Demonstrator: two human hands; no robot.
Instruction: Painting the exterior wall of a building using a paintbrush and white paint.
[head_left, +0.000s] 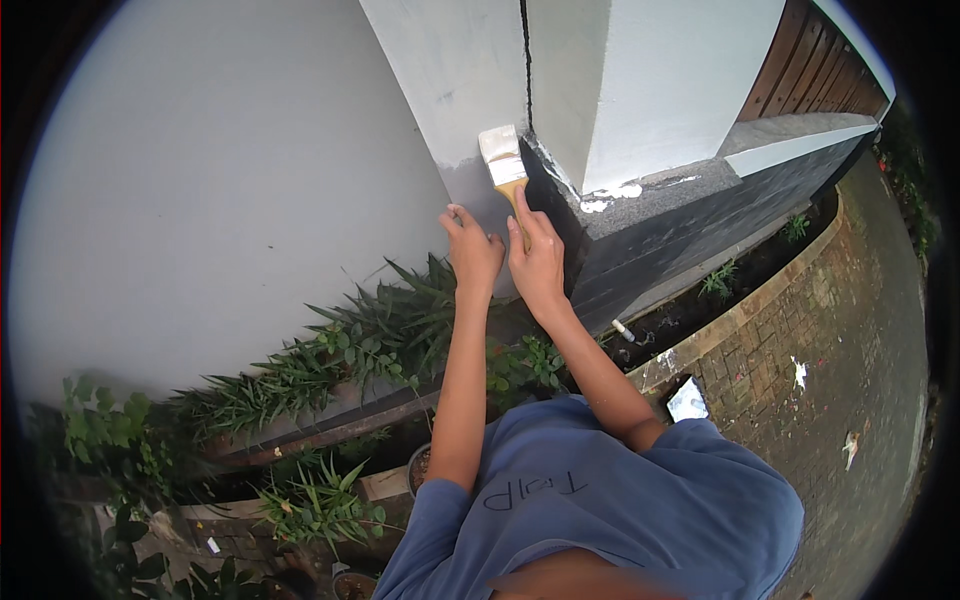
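Note:
My right hand [538, 258] is closed around the wooden handle of a flat paintbrush [503, 160]. Its wide bristles are coated in white and lie against the pale wall strip [462, 100], beside a dark vertical gap. Just left of it, my left hand [474, 252] is raised to the strip's lower edge, where a grey patch [480, 190] shows below the white. The left fingers are bent, with the thumb apart from them, and I see nothing held there. Fresh white paint [612, 197] is smeared along the foot of the neighbouring white pillar [655, 90].
A broad grey wall [230, 170] fills the left side. Leafy plants [370, 330] grow in a bed below it, with potted ones nearer. Dark stone cladding [670, 235] runs to the right. On the brick paving [770, 360] sits a white-coated tray [688, 400].

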